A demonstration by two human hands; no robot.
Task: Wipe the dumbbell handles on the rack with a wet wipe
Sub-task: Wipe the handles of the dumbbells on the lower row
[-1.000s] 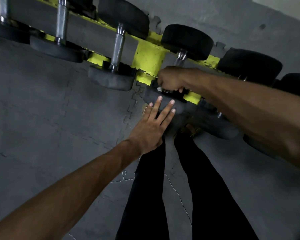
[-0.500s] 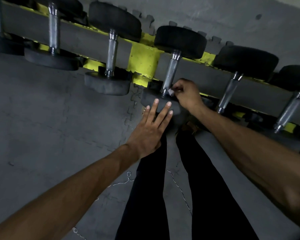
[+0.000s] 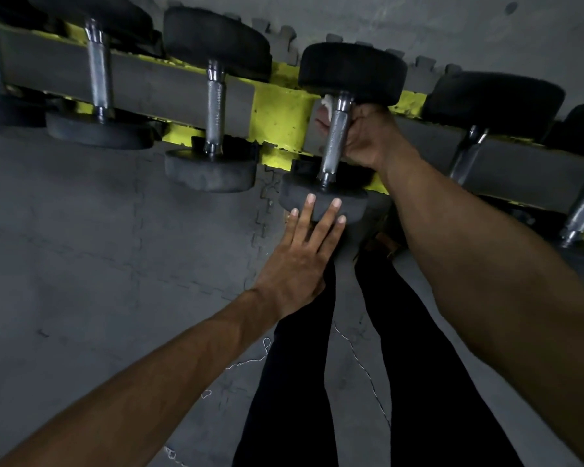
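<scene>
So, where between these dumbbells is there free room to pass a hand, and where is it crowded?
Free: the gap over the yellow bracket, between the held handle and the next handle to its left; also the floor mat left of the left hand. Crowded: around the held handle, where the right hand grips with the wipe.

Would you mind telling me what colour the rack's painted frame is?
Yellow; the rack frame shows best in the head view.
</scene>
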